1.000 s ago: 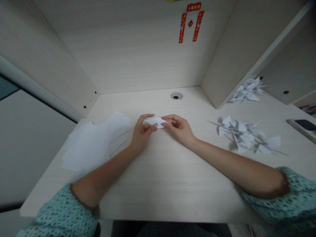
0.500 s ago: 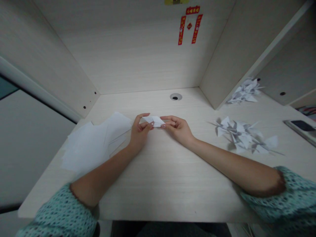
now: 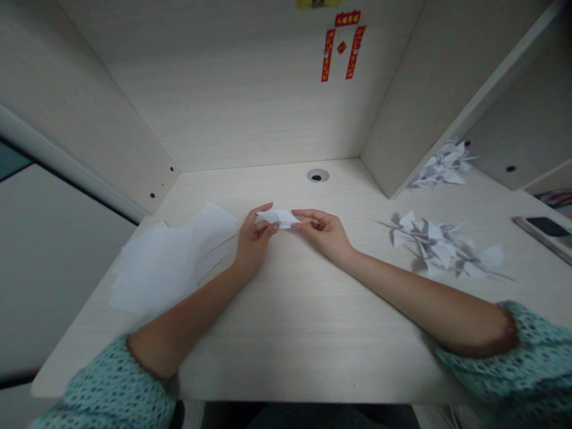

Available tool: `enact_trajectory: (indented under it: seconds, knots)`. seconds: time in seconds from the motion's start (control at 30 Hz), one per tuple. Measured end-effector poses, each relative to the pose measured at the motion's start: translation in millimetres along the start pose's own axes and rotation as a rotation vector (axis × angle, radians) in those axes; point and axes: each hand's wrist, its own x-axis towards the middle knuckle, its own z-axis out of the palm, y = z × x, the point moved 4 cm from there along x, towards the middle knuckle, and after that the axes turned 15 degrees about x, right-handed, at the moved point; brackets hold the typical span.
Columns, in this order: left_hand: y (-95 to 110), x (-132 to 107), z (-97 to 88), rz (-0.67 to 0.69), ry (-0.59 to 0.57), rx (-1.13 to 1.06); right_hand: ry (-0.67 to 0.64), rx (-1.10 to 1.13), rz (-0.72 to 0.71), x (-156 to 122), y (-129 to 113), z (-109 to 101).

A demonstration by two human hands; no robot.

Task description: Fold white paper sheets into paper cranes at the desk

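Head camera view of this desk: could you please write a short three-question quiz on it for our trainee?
1. True or false: the left hand and the right hand both hold the folded white paper.
2. Which is nearer the left hand: the loose white paper sheets or the heap of origami cranes?
3. What colour is the paper decoration on the back panel?

Key:
1. True
2. The loose white paper sheets
3. Red
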Motion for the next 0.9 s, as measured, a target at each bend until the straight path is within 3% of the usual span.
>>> enact_trajectory:
  seconds: [0.2,0.43,0.6,0.9]
  knots:
    - [3.6,0.3,1.8,0.013,0.009,0.017,0.003,-0.033,-0.001,0.4,2.6,-0.8]
    - [6.0,-0.1,1.6,0.032,-0.015,0.020,0.113,-0.083,-0.169,-3.4,-6.0,-4.1]
    - [11.0,-6.2,5.0,0.014,-0.085,0.036,0.035,-0.256,-0.312,-6.2,-11.7,-2.2]
    - [10.8,-7.4,0.9,0.082,-0.020,0.227,-0.039,-0.288,-0.295,-9.0,-14.0,3.2]
